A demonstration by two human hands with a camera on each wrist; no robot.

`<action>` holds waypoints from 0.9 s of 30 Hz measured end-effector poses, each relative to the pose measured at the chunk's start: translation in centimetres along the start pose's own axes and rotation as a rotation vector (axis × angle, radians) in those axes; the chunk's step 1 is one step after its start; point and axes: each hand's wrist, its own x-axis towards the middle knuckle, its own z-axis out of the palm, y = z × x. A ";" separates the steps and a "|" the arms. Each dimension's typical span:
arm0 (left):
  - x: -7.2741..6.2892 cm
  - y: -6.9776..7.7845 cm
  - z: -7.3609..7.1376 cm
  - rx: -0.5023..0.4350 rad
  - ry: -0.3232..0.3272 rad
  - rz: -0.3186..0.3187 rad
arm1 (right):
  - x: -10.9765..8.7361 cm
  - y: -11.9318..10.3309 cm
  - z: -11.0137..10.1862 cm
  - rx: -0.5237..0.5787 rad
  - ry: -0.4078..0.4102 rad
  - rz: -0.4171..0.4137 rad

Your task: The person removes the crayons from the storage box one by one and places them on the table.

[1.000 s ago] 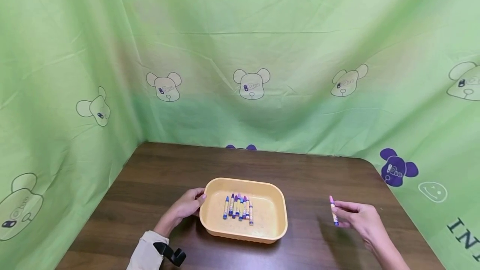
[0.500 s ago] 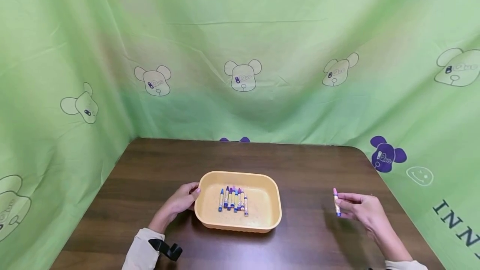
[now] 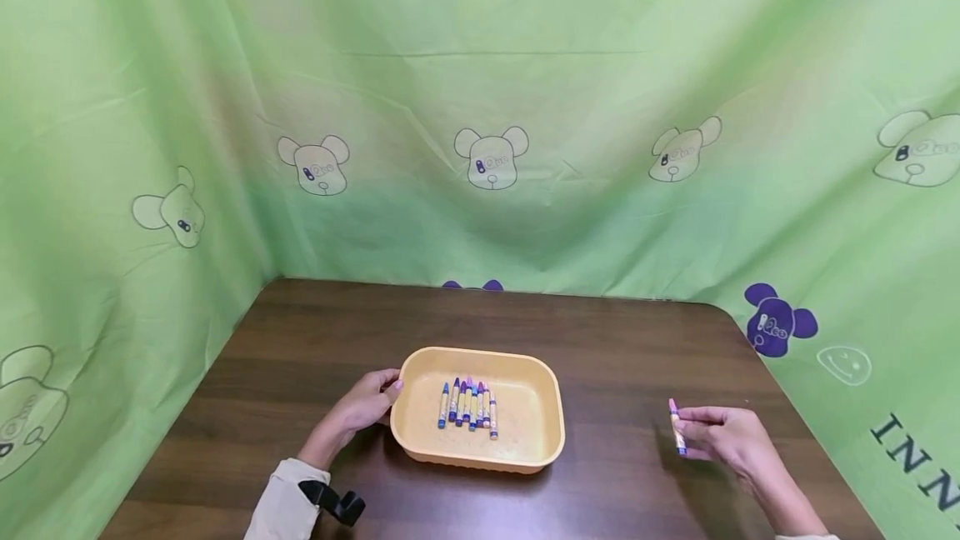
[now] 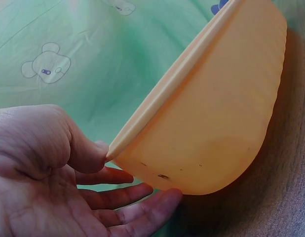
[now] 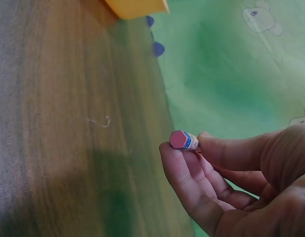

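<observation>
Your right hand (image 3: 731, 438), with its pink crayon (image 3: 677, 427), sits slightly farther from the tray (image 3: 528, 419) and closer to you than a second ago. Hands: your right one pinches the crayon between thumb and fingertips; pink tip at the far end, blue band at the near one. Right wrist view shows the flat pink base. Your left hand (image 3: 365, 401) grips the tray's left end, thumb at the rim, other fingers against the outer wall. A few dark marks show on that wall in your left wrist view. Black strap (image 3: 333, 500) and pale sleeve (image 3: 281, 498) at your left wrist.

Crayon location: right of the tray, well apart from it. Inside the tray, left of its middle, lies a close row of crayons (image 3: 473, 407) in blues, purples and pinks. Tray rests on the dark wood surface (image 3: 611, 357). Beyond: green cloth (image 3: 405, 98), printed with bear heads, hangs behind and to both sides.
</observation>
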 end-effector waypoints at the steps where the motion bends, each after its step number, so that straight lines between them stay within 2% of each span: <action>1: 0.0 0.0 0.0 -0.003 -0.005 0.007 | 0.1 0.2 0.1 0.001 -0.009 0.004; 12: 0.1 -0.4 0.1 -0.005 0.004 -0.004 | 0.7 1.4 1.1 -0.029 -0.073 0.050; 27: 0.0 -0.6 0.0 -0.027 0.020 0.035 | 1.4 2.0 2.3 -0.085 -0.043 0.093</action>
